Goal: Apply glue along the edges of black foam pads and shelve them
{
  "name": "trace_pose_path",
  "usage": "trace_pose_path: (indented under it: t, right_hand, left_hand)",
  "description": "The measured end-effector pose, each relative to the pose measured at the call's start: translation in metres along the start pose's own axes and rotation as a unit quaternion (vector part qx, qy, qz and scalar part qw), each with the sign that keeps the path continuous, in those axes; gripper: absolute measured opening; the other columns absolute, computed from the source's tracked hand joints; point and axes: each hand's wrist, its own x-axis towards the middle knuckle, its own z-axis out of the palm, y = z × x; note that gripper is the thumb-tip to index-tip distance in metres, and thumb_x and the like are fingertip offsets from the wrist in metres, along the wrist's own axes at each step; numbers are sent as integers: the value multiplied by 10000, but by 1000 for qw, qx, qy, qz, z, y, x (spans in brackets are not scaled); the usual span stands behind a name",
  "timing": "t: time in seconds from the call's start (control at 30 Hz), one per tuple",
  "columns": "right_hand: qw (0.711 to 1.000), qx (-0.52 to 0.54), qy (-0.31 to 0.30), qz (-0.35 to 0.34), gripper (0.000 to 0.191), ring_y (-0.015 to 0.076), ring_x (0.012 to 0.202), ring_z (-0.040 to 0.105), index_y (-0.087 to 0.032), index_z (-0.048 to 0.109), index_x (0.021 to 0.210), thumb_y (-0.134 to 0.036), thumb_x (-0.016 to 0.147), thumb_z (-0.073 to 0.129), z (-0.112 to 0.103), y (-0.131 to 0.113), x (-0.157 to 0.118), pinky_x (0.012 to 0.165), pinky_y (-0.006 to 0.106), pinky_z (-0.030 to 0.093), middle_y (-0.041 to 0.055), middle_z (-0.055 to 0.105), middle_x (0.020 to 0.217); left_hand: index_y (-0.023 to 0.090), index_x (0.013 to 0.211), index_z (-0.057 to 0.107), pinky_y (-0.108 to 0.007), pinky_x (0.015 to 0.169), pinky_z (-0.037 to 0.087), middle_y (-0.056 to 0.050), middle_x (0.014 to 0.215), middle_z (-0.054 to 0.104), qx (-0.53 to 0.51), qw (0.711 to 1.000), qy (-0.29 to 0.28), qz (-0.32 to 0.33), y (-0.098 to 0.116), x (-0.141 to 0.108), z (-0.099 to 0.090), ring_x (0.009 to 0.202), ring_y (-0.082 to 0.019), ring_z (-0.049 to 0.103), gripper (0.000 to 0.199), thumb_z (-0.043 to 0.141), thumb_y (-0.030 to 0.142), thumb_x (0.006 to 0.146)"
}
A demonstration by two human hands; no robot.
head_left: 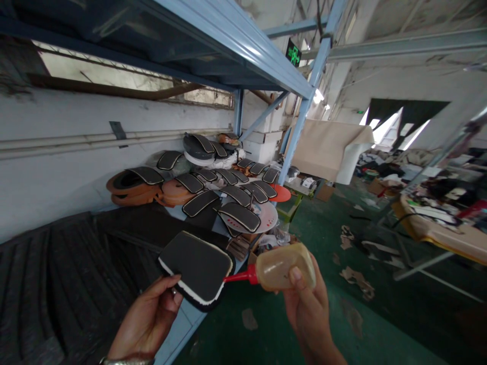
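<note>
My left hand (150, 317) grips a black padded panel (194, 266) with a white layered edge, holding it tilted at the lower left. My right hand (308, 314) wraps around a translucent squeeze bottle (285, 267) of amber liquid, probably glue. The bottle's red nozzle (239, 276) points left and reaches the panel's white edge. Its tip is hidden or touching there; I cannot tell which. The hands are apart, joined only through the bottle and panel.
A blue steel shelf rack (236, 109) overhead bears several black-and-orange molded pieces (198, 195). Dark ribbed sheets (57, 274) fill the lower left. Scraps lie on the green floor (258, 324). A cluttered worktable (445, 228) stands at the right.
</note>
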Motion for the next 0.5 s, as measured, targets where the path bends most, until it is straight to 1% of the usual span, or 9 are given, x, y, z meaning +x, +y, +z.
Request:
trace_pose_path:
  t: [0.1, 0.2, 0.27, 0.33, 0.4, 0.5]
  right_hand:
    - [1000, 5, -2, 4, 496, 253, 921, 660, -201, 602, 1200, -358, 792, 835, -1, 3, -2, 715, 332, 591, 116, 670, 1072]
    - [1000, 7, -7, 13, 467, 252, 907, 660, -200, 604, 1186, -365, 805, 821, -1, 7, -4, 745, 360, 589, 107, 672, 1049]
    - [1000, 8, -6, 20, 481, 253, 888, 662, -201, 598, 1190, -369, 800, 823, -2, 9, -6, 743, 367, 588, 98, 673, 1027]
    - [999, 10, 4, 33, 525, 255, 855, 667, -203, 584, 1206, -374, 779, 836, -3, 13, -9, 701, 362, 592, 97, 669, 1027]
    - [998, 13, 23, 48, 567, 247, 807, 669, -206, 581, 1199, -373, 738, 867, -2, 17, -13, 627, 332, 587, 91, 666, 1023]
    - [995, 38, 34, 87, 589, 214, 717, 655, -196, 591, 1183, -374, 710, 892, 3, 26, -21, 523, 269, 550, 74, 675, 967]
  left_hand:
    - [140, 1144, 697, -214, 511, 615, -46, 782, 760, -8, 1000, 2, 0, -1, -1, 1, 634, -169, 736, 446, 488, -100, 831]
    - [126, 1119, 701, -214, 500, 611, -46, 757, 753, -12, 1000, 5, 4, -2, 0, 1, 615, -166, 728, 428, 486, -107, 831]
    - [122, 1087, 706, -198, 459, 587, -33, 710, 738, -14, 1000, 10, 4, -2, 1, 2, 557, -152, 705, 418, 480, -116, 829]
    - [120, 1058, 709, -170, 385, 529, -13, 649, 710, -21, 1000, 15, 3, -2, 1, 3, 474, -129, 656, 409, 475, -123, 826]
    - [120, 1039, 709, -157, 353, 495, -5, 630, 696, -32, 999, 18, 6, -1, 2, 3, 446, -118, 631, 401, 474, -124, 824]
    - [132, 1004, 710, -175, 445, 566, -20, 702, 717, -41, 999, 21, 13, -2, 4, 2, 539, -128, 677, 375, 489, -113, 825]
